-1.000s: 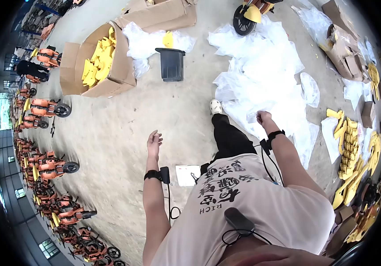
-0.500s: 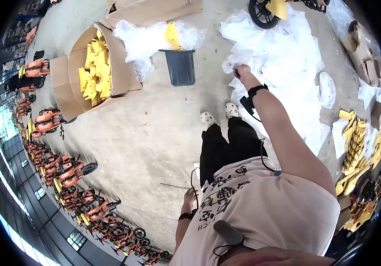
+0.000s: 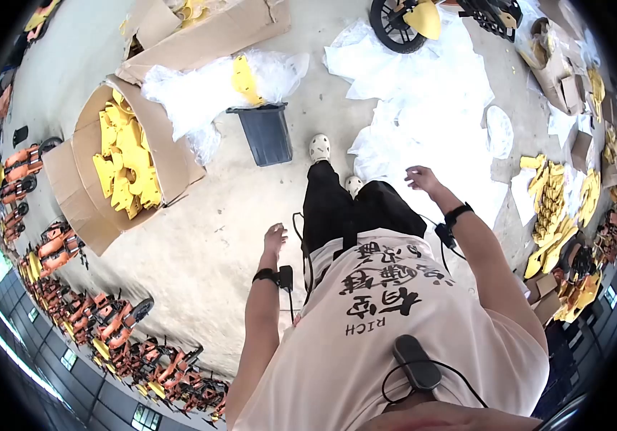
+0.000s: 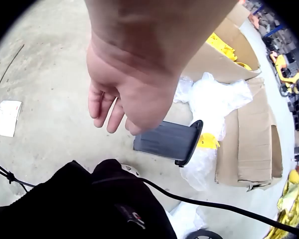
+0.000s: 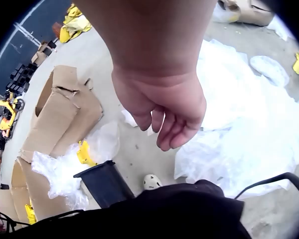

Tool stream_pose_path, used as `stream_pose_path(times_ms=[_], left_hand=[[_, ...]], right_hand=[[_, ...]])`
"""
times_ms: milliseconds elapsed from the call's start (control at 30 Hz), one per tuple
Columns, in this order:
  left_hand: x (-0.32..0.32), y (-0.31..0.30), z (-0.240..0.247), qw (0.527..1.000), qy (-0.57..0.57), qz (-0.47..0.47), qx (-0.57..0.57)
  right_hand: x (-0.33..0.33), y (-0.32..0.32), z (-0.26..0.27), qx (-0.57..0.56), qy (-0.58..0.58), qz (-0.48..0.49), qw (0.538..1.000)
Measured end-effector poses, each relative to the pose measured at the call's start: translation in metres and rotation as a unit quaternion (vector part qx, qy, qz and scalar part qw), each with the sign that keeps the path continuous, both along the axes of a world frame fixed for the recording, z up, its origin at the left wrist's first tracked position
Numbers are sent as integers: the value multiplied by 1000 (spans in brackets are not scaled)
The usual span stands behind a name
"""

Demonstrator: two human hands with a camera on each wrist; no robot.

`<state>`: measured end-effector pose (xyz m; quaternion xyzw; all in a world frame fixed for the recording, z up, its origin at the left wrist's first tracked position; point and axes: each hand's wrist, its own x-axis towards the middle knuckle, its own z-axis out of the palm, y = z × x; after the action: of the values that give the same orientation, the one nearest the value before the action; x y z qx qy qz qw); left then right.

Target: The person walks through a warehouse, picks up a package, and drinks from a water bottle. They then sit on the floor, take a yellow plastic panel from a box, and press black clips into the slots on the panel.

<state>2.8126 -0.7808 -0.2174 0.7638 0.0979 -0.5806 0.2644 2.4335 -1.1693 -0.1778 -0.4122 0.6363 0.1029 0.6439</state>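
My left hand (image 3: 275,237) hangs in front of the body over the concrete floor, its fingers loosely bent and holding nothing. In the left wrist view, that hand (image 4: 132,97) overlaps a dark grey plastic bin (image 4: 164,139) lying beyond it. My right hand (image 3: 422,179), also holding nothing, hangs above the edge of white plastic sheeting (image 3: 430,108). Relaxed fingers (image 5: 174,132) show in the right wrist view. Ahead of the feet is the bin (image 3: 265,135), with clear plastic wrap (image 3: 186,93) and a yellow part (image 3: 245,80) beyond it.
An open cardboard box (image 3: 172,154) at left holds several yellow parts (image 3: 125,154); another carton (image 3: 208,43) lies behind. Orange bikes (image 3: 111,316) line the left side. A black wheel (image 3: 395,29) stands on the sheeting; yellow parts (image 3: 549,201) are piled at right.
The person steps forward and the view shifts. The left hand swung back, then forward again; the right hand reached forward over the sheeting and has come back. The box and bin appear nearer.
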Motion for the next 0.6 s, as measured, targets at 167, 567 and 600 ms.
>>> stream_pose_path(times_ms=[167, 567, 600], left_hand=[[99, -167, 12, 995, -9, -58, -77], [-66, -593, 67, 786, 94, -572, -216], [-109, -622, 69, 755, 98, -594, -260]], right_hand=[[-216, 88, 29, -97, 233, -299, 920], [-163, 246, 64, 190, 96, -572, 792], [-169, 236, 51, 212, 72, -571, 790]])
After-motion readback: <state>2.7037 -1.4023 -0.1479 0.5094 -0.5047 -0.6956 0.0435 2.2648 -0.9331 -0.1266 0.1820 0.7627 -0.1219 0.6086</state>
